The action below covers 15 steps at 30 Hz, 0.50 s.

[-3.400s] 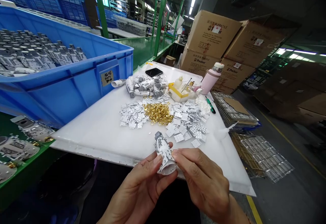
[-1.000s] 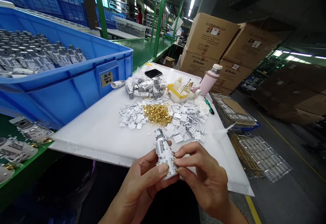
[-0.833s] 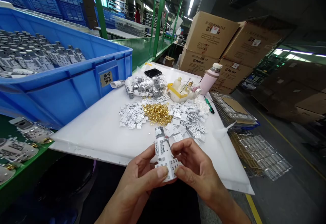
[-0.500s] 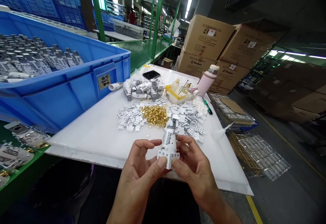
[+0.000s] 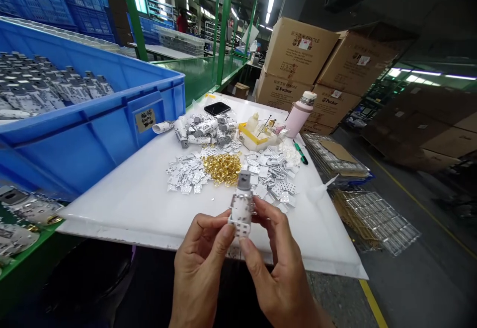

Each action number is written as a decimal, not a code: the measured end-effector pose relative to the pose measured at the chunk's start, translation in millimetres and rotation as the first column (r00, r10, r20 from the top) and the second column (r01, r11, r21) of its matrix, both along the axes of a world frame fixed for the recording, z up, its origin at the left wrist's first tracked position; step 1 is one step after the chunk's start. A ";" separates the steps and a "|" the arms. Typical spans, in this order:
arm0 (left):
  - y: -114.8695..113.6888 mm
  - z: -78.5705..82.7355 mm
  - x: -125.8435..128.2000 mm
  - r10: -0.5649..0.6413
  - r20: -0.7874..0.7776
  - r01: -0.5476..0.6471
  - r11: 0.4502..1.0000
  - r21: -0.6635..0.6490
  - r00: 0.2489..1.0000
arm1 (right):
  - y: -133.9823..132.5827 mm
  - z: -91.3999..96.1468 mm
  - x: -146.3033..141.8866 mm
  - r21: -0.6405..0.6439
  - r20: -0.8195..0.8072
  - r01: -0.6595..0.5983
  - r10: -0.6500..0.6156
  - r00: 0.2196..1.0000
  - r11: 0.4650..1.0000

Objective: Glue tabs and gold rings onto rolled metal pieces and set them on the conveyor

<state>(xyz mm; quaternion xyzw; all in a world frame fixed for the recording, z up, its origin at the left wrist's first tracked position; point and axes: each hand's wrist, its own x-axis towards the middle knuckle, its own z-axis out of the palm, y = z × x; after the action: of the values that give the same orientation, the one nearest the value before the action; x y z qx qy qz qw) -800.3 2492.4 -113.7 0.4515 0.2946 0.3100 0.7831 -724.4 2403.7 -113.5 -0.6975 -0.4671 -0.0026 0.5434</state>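
Moved farther over the board (image 5: 122, 204): rolled part (image 5: 241, 207) upright, clear of the front edge.
Left hand (image 5: 199, 273) and right hand (image 5: 279, 268) pinch its sides; grey cap (image 5: 244, 179) on top.

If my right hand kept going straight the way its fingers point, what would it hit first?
Your right hand meets the rolled white-and-grey piece it is pinching. Past that, probably the loose perforated white pieces on the white board, though depth is hard to judge.

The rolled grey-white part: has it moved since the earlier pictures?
Yes. The rolled grey-white part has moved forward, closer to the gold rings, and stands more upright.
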 end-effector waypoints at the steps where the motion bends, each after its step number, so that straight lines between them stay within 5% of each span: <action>1: -0.1 -0.1 -0.2 -0.003 -0.007 0.003 1.000 -0.016 1.000 | -2.5 4.5 -0.9 -0.030 0.056 -0.011 0.013 0.998 0.999; 4: 0.4 2.0 0.1 -0.045 -0.016 0.044 0.997 -0.058 0.999 | -12.8 13.1 4.5 -0.064 0.164 0.004 0.007 0.986 0.998; 6: 1.8 3.9 1.4 -0.078 0.009 0.078 0.991 -0.105 0.997 | -24.2 11.3 21.7 0.030 0.167 0.141 -0.144 0.975 0.990; 8: 3.8 5.1 2.8 -0.111 0.039 0.116 0.981 -0.158 0.993 | -39.4 3.5 52.0 0.202 0.126 0.383 -0.411 0.903 0.902; 10: 5.5 5.7 3.3 -0.147 0.063 0.157 0.966 -0.205 0.987 | -55.9 -8.2 90.7 0.304 0.085 0.589 -0.637 0.766 0.749; 11: 6.1 5.9 3.2 -0.157 0.076 0.171 0.958 -0.231 0.985 | -63.4 -14.6 110.4 0.247 0.073 0.663 -0.696 0.714 0.706; 15: 6.6 6.7 0.6 -0.165 0.131 0.201 0.913 -0.355 0.978 | -80.5 -36.8 164.8 -0.111 0.127 0.688 -0.676 0.725 0.717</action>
<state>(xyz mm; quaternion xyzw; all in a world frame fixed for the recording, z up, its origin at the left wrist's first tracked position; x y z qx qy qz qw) -799.7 2499.0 -107.0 0.3071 0.2648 0.1967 0.8927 -559.6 2323.2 -150.2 -0.8587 -0.1967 -0.1946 0.4314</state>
